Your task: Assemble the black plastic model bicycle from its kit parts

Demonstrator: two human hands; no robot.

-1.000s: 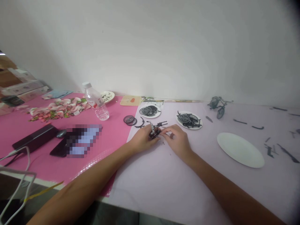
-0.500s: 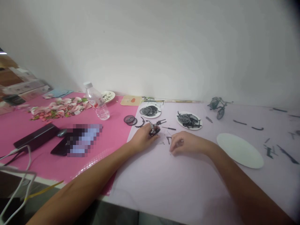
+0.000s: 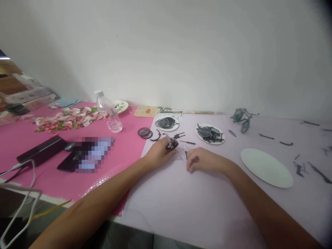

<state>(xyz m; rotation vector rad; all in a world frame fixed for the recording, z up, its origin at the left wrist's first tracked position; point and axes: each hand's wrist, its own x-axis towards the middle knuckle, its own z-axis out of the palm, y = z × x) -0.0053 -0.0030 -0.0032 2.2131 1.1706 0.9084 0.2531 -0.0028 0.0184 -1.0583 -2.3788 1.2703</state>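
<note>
Forearms [image 3: 246, 186] stretch across the pale sheet [image 3: 181, 207]. A white plate [image 3: 267, 168] lies to the right. Nearer the middle, the right hand [image 3: 203, 161] is curled; whether it pinches anything cannot be told. Beside it, the left hand [image 3: 158, 152] grips a black frame [image 3: 171, 144]. Just beyond lies a screwdriver [image 3: 191, 142]; two overlapping wheels [image 3: 143, 131] lie left of the frame. Farther back, a model bike [image 3: 241, 117] stands near the wall [image 3: 166, 62].

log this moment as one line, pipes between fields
left grip: closed on black bike assembly | right grip: curled beside small dark part, contact unclear | nearby: screwdriver-like tool, two loose wheels
</note>
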